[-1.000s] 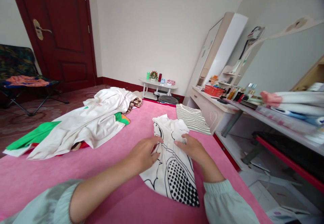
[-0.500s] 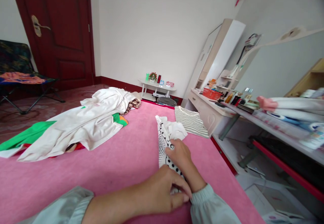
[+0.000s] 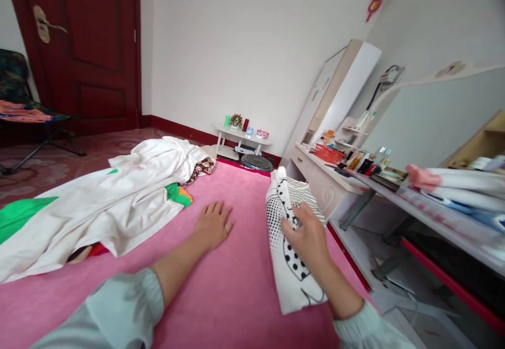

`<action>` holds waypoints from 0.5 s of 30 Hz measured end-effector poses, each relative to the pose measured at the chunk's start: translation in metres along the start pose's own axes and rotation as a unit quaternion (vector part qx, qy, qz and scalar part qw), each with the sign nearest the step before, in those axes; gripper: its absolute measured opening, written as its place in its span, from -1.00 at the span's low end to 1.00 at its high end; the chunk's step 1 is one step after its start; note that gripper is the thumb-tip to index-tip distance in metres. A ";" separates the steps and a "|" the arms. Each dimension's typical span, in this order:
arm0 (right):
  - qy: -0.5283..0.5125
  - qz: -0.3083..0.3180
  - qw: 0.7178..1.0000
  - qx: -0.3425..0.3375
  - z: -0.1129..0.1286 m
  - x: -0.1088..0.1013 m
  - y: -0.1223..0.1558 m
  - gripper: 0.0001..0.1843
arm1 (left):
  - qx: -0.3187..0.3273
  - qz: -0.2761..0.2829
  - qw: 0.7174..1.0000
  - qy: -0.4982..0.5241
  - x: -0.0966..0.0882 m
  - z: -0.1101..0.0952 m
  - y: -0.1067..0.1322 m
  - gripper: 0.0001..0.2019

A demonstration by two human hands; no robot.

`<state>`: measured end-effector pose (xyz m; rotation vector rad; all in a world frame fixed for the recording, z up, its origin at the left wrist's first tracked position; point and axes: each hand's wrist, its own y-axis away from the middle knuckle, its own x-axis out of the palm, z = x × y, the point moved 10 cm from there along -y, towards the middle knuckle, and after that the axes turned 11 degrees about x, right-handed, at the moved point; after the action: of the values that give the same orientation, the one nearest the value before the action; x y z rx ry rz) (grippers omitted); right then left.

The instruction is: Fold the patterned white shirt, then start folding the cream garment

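My left hand (image 3: 215,225) lies flat on the pink bedspread (image 3: 232,280), fingers spread, holding nothing. To its right, my right hand (image 3: 310,233) is closed on the upper part of a white garment with black dots (image 3: 282,233), thumb and fingers pinching the cloth. This garment is folded into a long narrow shape, and its lower end lies on the bedspread. Beyond it a black-and-white striped garment (image 3: 315,201) lies near the bed's right edge, partly covered by the dotted one and my right hand.
A heap of white clothes (image 3: 142,191) with green and red parts spreads over the left side. A dressing table (image 3: 327,180) with a red basket (image 3: 329,153) and bottles runs along the right. At the far wall stands a small white table (image 3: 240,134). A folding chair (image 3: 39,120) is left.
My left hand has left the dotted garment and moved up and left onto the bedspread, opening flat. My right hand has shifted the garment right, over part of the striped one.
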<state>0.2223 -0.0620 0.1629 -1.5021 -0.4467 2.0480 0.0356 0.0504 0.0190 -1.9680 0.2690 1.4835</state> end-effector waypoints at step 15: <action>0.167 0.100 0.969 0.153 -0.175 0.100 -0.199 -0.57 | -0.011 0.015 1.000 0.007 -0.001 0.001 -0.005 -0.49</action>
<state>0.4131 0.1468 0.1432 -1.7021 0.1537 1.8502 0.0371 0.0547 0.0212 -2.0010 0.2913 1.4979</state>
